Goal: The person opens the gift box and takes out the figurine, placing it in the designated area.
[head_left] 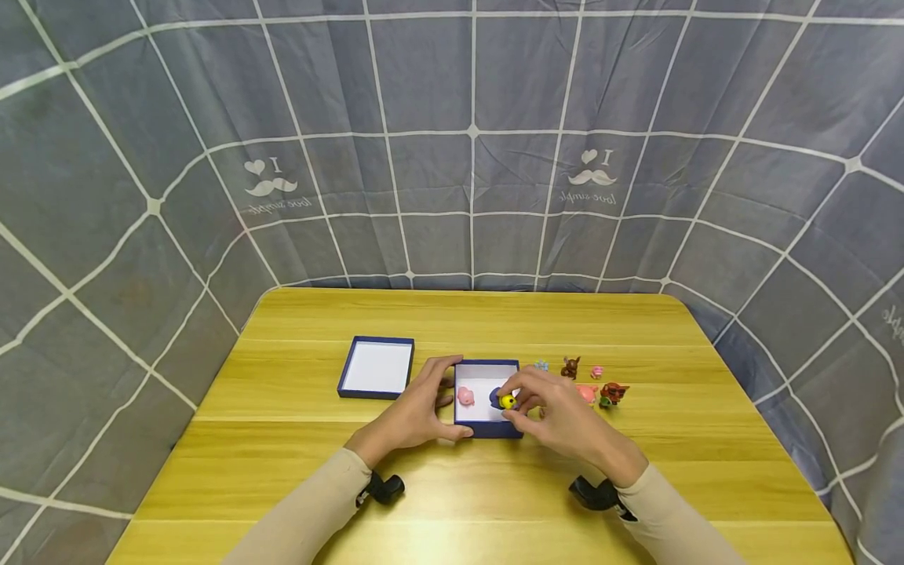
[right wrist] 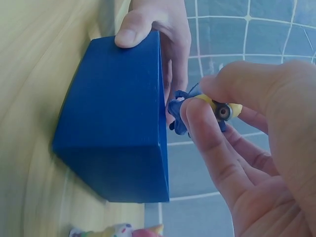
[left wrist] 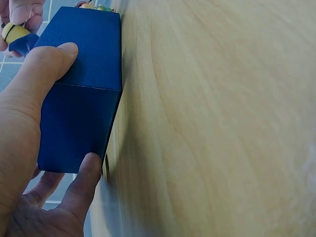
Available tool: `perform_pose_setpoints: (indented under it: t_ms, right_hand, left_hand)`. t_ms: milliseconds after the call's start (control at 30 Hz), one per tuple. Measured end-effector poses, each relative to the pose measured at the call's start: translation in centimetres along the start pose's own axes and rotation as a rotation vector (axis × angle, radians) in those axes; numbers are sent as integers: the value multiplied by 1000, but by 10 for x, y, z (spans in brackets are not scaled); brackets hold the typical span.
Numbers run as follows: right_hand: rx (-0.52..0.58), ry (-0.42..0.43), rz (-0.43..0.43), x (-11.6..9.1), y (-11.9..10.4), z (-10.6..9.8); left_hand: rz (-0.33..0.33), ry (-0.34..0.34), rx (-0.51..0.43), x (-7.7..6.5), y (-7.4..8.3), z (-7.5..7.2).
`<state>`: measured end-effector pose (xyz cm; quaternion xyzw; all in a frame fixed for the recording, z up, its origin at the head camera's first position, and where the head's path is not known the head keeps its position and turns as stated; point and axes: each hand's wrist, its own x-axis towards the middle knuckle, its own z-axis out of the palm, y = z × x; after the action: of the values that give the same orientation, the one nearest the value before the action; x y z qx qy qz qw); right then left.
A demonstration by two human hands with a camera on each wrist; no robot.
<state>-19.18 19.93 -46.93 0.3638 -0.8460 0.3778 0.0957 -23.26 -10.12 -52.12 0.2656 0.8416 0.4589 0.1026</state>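
An open blue box (head_left: 497, 430) with a white inside stands on the table. At its left side my left hand (head_left: 410, 412) grips it, with the thumb on the front wall (left wrist: 89, 44) and the fingers around the left side. A yellow and blue minion figurine (right wrist: 224, 111) is pinched between the thumb and fingers of my right hand (head_left: 558, 410). In the head view the figurine is over the right part of the box; the right wrist view has it just above the rim. Inside the box, at the left, lies a small pink figurine (head_left: 465, 396).
A shallow blue tray-like lid (head_left: 377, 369), white inside, lies left of the box. Several small figurines are to the right, among them a brown one (head_left: 570, 366), a red one (head_left: 614, 394) and a pink one (head_left: 597, 372). Behind the table hangs a grey checked curtain (head_left: 431, 180).
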Motion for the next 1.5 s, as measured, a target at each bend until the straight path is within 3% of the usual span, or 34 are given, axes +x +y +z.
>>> perform_pose_setpoints:
  t_ms: [400, 700, 1500]
  right_hand:
    - [-26, 39, 49, -14, 2, -7]
    - [-42, 77, 19, -19, 5, -12]
    - [-127, 181, 67, -49, 16, -25]
  left_hand:
    - [3, 2, 7, -1, 2, 1]
    - [6, 14, 11, -1, 2, 0]
    - [-1, 1, -25, 1, 3, -1]
